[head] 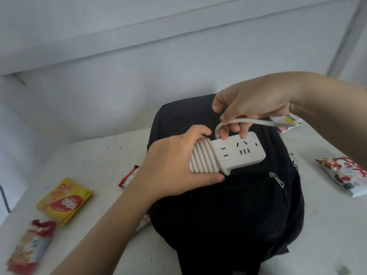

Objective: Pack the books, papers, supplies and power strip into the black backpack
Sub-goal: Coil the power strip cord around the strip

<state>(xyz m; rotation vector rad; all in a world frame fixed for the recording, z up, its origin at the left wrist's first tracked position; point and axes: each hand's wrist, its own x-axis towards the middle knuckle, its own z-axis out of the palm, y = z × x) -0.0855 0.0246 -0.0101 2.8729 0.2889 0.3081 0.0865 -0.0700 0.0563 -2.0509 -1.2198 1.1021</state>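
Power strip point(241, 153), white and flat with several socket faces showing, is held in the air just above the black backpack point(228, 215), which lies on the white table point(89, 155). At the far left lie a red-and-white snack packet point(29, 249) and a yellow Nabati wafer packet point(64, 200), with a red wrapper point(129, 177) partly hidden behind the wrist. The left hand point(178, 165) clasps the strip's wound end, thumb below and fingers over the top, pinning the neat turns of cord point(202, 158). The right hand point(252, 108) pinches the loose run of that cord above the strip's far edge, its tail trailing off to the right. The likely trouble is slack: if the left thumb eases, the stiff, springy turns would probably unwind and slide off the smooth casing. The tail could also sweep the packet point(286, 124) behind it. A zipper pull point(277, 180) lies on the bag's front; whether any compartment is open I cannot tell. Another snack packet point(343, 175) sits at the right.
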